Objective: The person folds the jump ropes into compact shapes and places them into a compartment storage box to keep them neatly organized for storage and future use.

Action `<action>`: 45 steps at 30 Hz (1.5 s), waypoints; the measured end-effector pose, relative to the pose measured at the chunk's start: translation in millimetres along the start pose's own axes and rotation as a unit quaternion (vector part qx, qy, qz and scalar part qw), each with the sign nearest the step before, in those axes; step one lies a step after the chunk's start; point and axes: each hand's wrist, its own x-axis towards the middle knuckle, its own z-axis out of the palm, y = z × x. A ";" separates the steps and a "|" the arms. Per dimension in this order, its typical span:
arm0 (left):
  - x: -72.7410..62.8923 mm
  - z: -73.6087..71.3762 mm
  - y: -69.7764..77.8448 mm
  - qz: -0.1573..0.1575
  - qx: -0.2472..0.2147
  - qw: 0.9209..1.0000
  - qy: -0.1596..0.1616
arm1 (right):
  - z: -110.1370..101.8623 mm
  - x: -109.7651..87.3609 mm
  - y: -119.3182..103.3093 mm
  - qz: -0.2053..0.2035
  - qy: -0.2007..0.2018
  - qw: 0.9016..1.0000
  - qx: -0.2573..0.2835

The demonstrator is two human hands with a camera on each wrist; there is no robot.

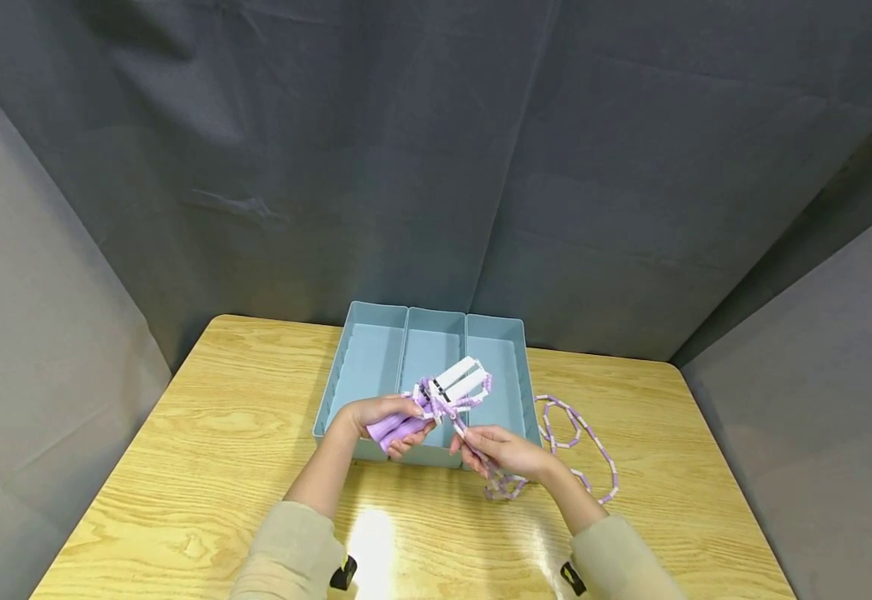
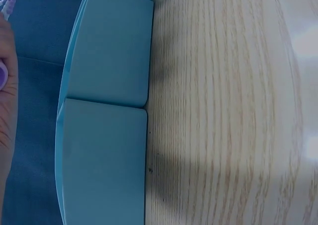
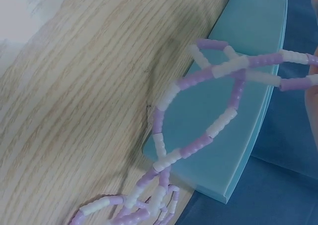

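A jump rope with purple-and-white handles [image 1: 400, 427] and a beaded cord [image 1: 608, 458] is in both hands, above the front of a blue-grey tray. My left hand [image 1: 379, 414] grips the two handles side by side, their white ends pointing away to the right. Some beaded cord is looped around the handles. My right hand [image 1: 507, 452] pinches the cord just right of the handles. From there the beaded cord [image 3: 196, 78] hangs in loops past the tray's front wall in the right wrist view. Only an edge of the left hand [image 2: 6, 101] shows in the left wrist view.
The blue-grey tray [image 1: 364, 310] has three long compartments and stands at the back middle of the wooden table [image 1: 241, 417]. More cord lies on the table right of the tray. Dark curtain [image 1: 406, 167] hangs behind, with grey panels at both sides.
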 end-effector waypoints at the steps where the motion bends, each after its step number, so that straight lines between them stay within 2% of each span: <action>1: 0.1 -1.3 -1.3 0.001 -0.001 1.000 0.004 | 0.0 -0.3 0.2 -0.001 0.000 1.000 0.006; 8: 0.4 -6.4 -5.7 0.015 0.000 1.000 0.022 | -0.3 -1.7 1.9 -0.009 -0.009 0.999 0.031; 17: -4.7 0.5 2.6 0.033 -0.009 0.999 0.019 | -0.4 -6.9 3.8 0.008 -0.028 0.998 0.062; 29: -7.1 -2.6 1.8 0.040 -0.007 0.999 0.025 | -2.2 -11.7 5.3 0.017 -0.036 0.996 0.077; 37: -10.2 -9.9 -2.2 0.041 -0.021 0.999 0.030 | -3.2 -17.1 7.8 0.028 -0.028 0.997 0.073; 45: -10.2 -18.3 -9.4 0.049 -0.018 0.998 0.040 | -5.9 -20.8 9.7 0.016 -0.023 0.999 0.044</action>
